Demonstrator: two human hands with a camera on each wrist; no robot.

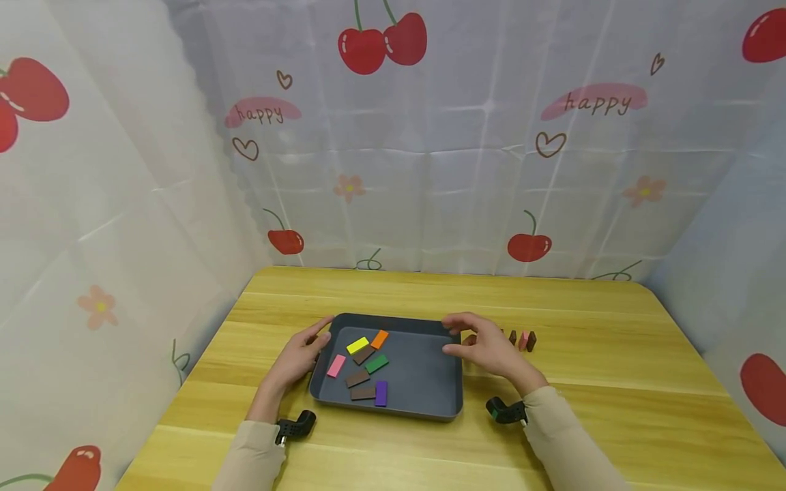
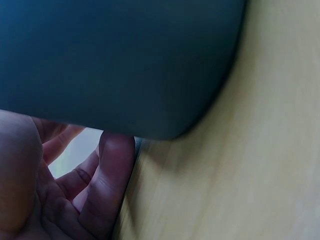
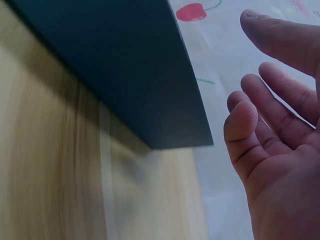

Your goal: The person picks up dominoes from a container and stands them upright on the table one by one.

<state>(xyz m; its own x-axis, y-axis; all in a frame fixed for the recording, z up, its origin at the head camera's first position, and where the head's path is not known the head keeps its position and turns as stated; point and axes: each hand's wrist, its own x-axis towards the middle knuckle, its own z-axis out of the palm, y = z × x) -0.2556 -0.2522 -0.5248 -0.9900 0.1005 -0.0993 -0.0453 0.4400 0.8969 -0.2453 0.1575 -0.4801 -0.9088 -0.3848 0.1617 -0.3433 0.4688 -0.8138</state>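
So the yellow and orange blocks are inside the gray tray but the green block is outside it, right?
Not quite: the head view shows the green block inside the gray tray too, not outside it. The yellow block and orange block are inside, as you said.

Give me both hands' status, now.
Left hand: at the left side of the tray; can't tell whether it's gripping.
Right hand: open, holding nothing.

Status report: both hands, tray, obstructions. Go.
Left hand holding tray at left side. Right hand empty by right rim. Eight blocks lying in tray. Standing blocks beside right hand, may obstruct it.
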